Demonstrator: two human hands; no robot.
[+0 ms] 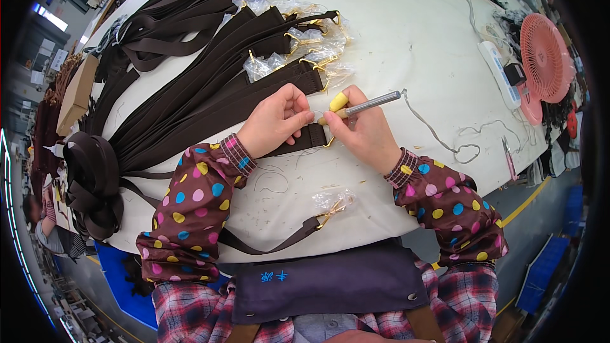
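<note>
Over the end of a dark brown webbing strap (273,150), both hands meet with fingertips almost touching. My right hand (370,134) grips a slim pen-shaped tool (375,102) with a silver barrel, whose tip points left toward the strap. A yellow cover (338,101) wraps one right fingertip. From the tool's back end runs a thin grey cord (424,124). My left hand (277,119) is closed in a pinch beside the tip; what sits between its fingers is too small to make out. A gold metal ring (330,143) shows at the strap's end, below the right thumb.
Dark straps (210,82) with gold clasps in clear plastic (324,57) fan across the white table (406,38). One strap (279,244) lies nearest me. At right are a white power strip (500,74), a pink fan (545,57) and pink-handled snips (509,157). A cardboard box (77,95) stands left.
</note>
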